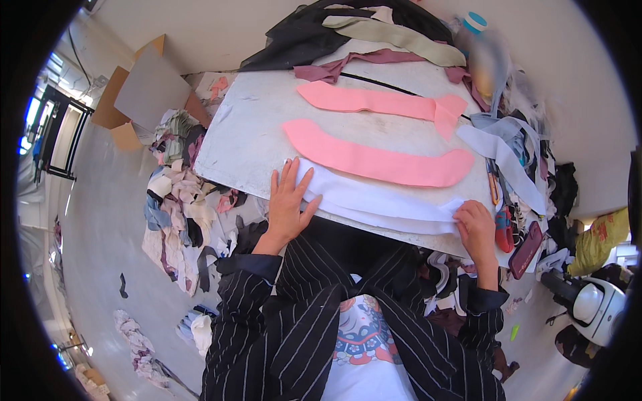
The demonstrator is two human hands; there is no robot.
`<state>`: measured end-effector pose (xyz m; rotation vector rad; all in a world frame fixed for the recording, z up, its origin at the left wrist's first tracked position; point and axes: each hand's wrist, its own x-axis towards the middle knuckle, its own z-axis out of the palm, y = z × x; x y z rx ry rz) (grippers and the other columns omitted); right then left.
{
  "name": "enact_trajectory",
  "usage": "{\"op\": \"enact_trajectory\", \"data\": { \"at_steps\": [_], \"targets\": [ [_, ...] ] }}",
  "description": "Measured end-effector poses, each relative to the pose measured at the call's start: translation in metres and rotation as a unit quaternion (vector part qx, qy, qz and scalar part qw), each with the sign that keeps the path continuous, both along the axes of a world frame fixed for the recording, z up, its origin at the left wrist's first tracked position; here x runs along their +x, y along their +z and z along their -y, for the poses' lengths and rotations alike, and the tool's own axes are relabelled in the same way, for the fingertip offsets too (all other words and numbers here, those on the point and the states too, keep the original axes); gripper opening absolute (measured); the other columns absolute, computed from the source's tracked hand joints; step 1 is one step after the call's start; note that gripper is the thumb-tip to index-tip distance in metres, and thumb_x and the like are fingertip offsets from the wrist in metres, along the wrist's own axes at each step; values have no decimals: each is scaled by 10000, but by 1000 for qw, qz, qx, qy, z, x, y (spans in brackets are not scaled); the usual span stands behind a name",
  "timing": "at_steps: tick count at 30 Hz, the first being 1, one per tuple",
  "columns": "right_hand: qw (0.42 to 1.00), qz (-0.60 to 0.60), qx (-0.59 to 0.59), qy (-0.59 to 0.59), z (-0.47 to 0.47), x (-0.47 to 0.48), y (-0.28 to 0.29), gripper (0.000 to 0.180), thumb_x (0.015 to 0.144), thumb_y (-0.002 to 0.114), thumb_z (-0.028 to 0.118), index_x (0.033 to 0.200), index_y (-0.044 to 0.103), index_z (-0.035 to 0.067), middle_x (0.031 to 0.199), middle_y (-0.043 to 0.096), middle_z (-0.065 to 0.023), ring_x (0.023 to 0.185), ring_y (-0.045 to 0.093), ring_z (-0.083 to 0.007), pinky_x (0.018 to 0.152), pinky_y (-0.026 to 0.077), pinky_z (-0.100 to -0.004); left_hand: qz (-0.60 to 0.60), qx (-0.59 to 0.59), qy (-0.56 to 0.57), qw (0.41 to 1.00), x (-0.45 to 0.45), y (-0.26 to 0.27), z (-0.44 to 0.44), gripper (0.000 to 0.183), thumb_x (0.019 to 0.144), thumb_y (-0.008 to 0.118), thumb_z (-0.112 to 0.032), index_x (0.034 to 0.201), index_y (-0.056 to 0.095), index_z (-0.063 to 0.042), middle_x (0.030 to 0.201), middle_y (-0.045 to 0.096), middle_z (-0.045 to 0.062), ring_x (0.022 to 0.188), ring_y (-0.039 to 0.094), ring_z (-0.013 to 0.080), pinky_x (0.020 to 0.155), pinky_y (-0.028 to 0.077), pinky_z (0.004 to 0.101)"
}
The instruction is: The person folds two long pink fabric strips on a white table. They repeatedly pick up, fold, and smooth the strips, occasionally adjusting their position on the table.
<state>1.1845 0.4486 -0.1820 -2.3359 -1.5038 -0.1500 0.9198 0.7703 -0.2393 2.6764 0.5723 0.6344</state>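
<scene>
A white curved fabric strip (371, 198), in layers, lies along the near edge of the white tabletop (241, 135). My left hand (291, 203) rests on its left end with the fingers apart. At the right end, my right hand (472, 223) pinches a raised corner of the white fabric between thumb and fingers. Just beyond the strip lies a curved pink fabric piece (376, 156), and farther back is a second pink piece (371, 100) with its right end folded over.
Mauve, sage and black fabrics (311, 37) cover the far edge. At the right are a pale blue strip (506, 155), orange-handled scissors (493, 188) and a dark red phone (525, 249). Fabric scraps (180, 200) and a cardboard box (113, 95) stand left; a white scooter (594, 306) is lower right.
</scene>
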Motion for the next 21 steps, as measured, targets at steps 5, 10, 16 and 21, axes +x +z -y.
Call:
{"op": "enact_trajectory", "data": {
  "at_steps": [5, 10, 16, 21],
  "targets": [
    [985, -74, 155, -1, -44, -41, 55, 238, 677, 742, -1, 893, 654, 48, 923, 635, -105, 879, 606, -297, 741, 491, -372, 34, -2, 7, 999, -8, -4, 1, 553, 850, 666, -263, 1342, 523, -54, 1484, 361, 236, 1413, 293, 396, 1143, 181, 542],
    [929, -316, 153, 116, -163, -87, 17, 146, 771, 739, 66, 892, 673, 19, 775, 620, -68, 672, 590, -177, 605, 460, -289, 55, -19, 39, 998, -10, -5, 2, 573, 824, 693, -248, 1331, 522, -42, 1474, 374, 234, 1397, 318, 403, 1138, 196, 539],
    [973, -188, 78, 105, -233, -107, -37, 131, 759, 723, 88, 849, 651, 27, 824, 626, -113, 749, 627, -294, 653, 494, -375, 108, -65, 53, 991, -22, -8, 4, 524, 866, 644, -250, 1333, 518, -51, 1452, 419, 200, 1382, 354, 385, 1135, 200, 539],
    [979, -144, 66, 130, -229, -107, -28, 64, 806, 661, 60, 855, 651, 20, 827, 622, -117, 790, 621, -309, 677, 503, -391, 164, -114, 85, 976, -23, -10, -3, 479, 863, 648, -222, 1298, 553, -43, 1394, 478, 204, 1360, 376, 391, 1127, 197, 561]
  ]
}}
